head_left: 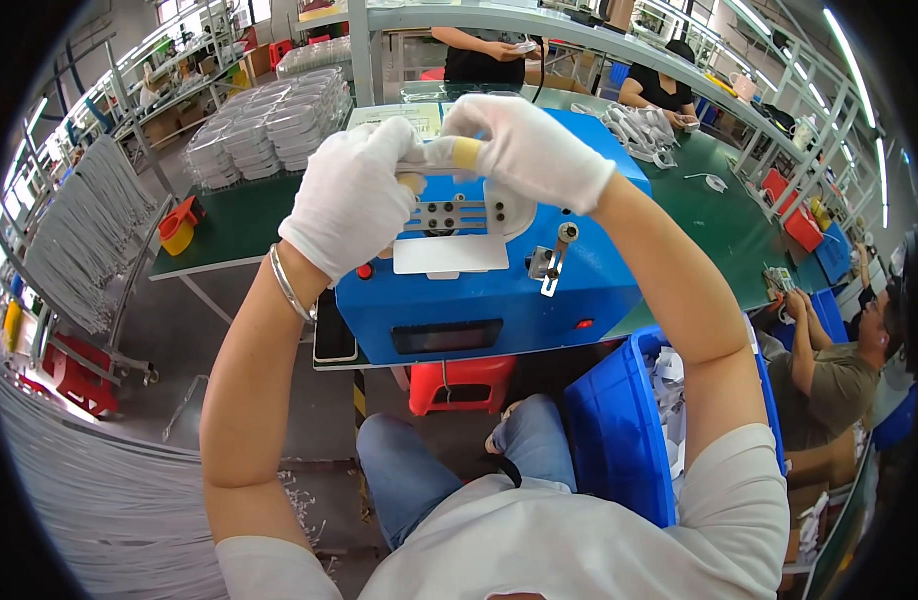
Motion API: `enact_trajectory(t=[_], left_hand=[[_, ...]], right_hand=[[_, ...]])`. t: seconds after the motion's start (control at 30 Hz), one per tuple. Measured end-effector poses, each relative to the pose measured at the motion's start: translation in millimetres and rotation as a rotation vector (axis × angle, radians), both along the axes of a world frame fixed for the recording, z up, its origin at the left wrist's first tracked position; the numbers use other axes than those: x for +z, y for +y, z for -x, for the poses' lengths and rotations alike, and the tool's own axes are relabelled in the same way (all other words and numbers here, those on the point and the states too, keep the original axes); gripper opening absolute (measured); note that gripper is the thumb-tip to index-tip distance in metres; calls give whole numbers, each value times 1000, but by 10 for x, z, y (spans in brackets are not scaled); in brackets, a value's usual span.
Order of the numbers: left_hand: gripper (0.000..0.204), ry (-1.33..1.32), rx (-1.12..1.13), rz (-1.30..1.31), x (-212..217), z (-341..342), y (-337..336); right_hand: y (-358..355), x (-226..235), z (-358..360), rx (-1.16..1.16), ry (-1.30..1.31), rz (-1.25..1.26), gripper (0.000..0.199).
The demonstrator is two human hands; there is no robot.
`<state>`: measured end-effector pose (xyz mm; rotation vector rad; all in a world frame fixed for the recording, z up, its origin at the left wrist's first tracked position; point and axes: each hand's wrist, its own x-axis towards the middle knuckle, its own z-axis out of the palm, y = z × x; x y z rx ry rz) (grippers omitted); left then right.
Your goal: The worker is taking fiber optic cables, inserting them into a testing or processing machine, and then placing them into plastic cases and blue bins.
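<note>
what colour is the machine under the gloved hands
Bright blue machine, with a dark display panel on its front; the head view shows it.

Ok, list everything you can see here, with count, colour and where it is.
Machine: one, blue, on the green table under both hands.
Clear trays: several stacks, far left of table.
White parts: a pile, far right of table.
Bin: one, blue, by the right knee, holding white pieces.
Stool: one, red, under the table.
Rack of white cords: one, left.
Other people: three, far side and right.
Left hand: white glove, above the machine.
Right hand: white glove, pinching a small item with the left; grip unclear.
</note>
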<state>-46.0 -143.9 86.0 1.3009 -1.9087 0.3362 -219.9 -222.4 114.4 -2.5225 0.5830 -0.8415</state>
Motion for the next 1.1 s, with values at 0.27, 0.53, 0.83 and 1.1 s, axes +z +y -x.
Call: enact_trajectory(t=[0.27,0.53,0.83,1.1], left_hand=[[36,-9,227,581,-138,13,271],[32,760,-14,165,-688,281,500],[42,1437,-363,-351,-1107,800,491],[112,863,-456,-98,-391,884,943]], right_hand=[[30,-13,27,-25,66,-388,19],[-134,-152,169,315,-103,-768,49],[-49,-38,336,182,156,-261,31],[-98,421,1268,68,-526,-170,15]])
